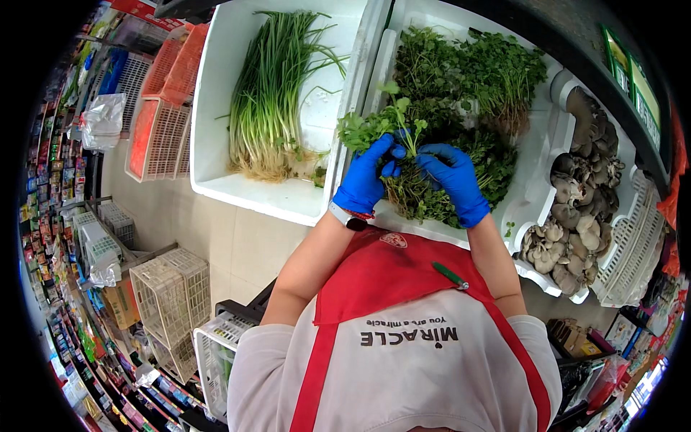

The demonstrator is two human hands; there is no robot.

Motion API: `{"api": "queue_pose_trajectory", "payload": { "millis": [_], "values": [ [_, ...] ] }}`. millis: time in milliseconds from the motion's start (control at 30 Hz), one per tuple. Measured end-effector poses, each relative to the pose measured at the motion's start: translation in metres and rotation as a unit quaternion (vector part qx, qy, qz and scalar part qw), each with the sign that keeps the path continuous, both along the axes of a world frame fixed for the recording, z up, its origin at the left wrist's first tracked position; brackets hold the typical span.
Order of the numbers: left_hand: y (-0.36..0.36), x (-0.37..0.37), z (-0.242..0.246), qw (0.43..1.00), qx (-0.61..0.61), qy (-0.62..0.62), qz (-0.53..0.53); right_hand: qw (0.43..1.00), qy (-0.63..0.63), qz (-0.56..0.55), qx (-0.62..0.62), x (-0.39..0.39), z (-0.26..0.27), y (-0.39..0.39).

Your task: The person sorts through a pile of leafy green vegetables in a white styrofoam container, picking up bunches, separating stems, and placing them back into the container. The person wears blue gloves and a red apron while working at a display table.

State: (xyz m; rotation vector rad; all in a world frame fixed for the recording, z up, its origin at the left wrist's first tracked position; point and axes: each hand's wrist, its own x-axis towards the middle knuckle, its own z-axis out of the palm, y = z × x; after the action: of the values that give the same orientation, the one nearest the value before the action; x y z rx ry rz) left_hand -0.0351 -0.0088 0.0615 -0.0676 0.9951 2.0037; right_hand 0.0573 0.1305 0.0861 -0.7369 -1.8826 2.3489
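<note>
Blue gloves cover both hands, which meet above a white foam box of leafy herbs. My left hand [370, 170] has its fingers curled around a small bunch of cilantro-like herb [367, 129], whose leaves stick out to the left. With bent fingertips, my right hand [451, 178] pinches the stem ends of a light green sprig [402, 116] that stands up between the hands. Below and behind them lie piles of leafy herbs [502, 70] with thin stems and roots. Left of this box, green onions [270, 92] with pale roots lie in another white foam box [208, 124].
Oyster mushrooms [577, 216] fill a white foam tray at the right, beside stacked white plastic baskets [631, 243]. A dark rail [583, 48] curves over the far right. At the left stand red-covered crates [162, 129], beige plastic crates [173, 297] and packed shelves [59, 178].
</note>
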Motion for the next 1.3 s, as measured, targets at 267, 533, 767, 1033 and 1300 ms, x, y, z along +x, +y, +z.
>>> {"api": "queue_pose_trajectory", "payload": {
  "millis": [267,533,767,1033,1300],
  "values": [
    [0.003,0.002,-0.005,0.999,0.022,-0.012,0.033,0.999,-0.023,-0.016,-0.032,0.003,-0.004,0.009],
    [0.020,0.001,-0.012,0.998,-0.043,0.017,-0.042,0.990,0.024,0.039,0.137,0.005,-0.012,0.000],
    [0.019,-0.001,-0.019,0.996,0.002,-0.061,-0.065,0.990,-0.002,0.046,0.132,0.006,-0.011,-0.003],
    [0.015,-0.004,-0.030,0.994,0.070,-0.077,-0.044,0.990,-0.016,0.045,0.136,0.009,-0.018,0.000],
    [-0.008,-0.031,-0.034,0.978,0.205,-0.030,0.021,0.997,-0.063,-0.019,-0.037,0.009,-0.005,0.018]
  ]
}}
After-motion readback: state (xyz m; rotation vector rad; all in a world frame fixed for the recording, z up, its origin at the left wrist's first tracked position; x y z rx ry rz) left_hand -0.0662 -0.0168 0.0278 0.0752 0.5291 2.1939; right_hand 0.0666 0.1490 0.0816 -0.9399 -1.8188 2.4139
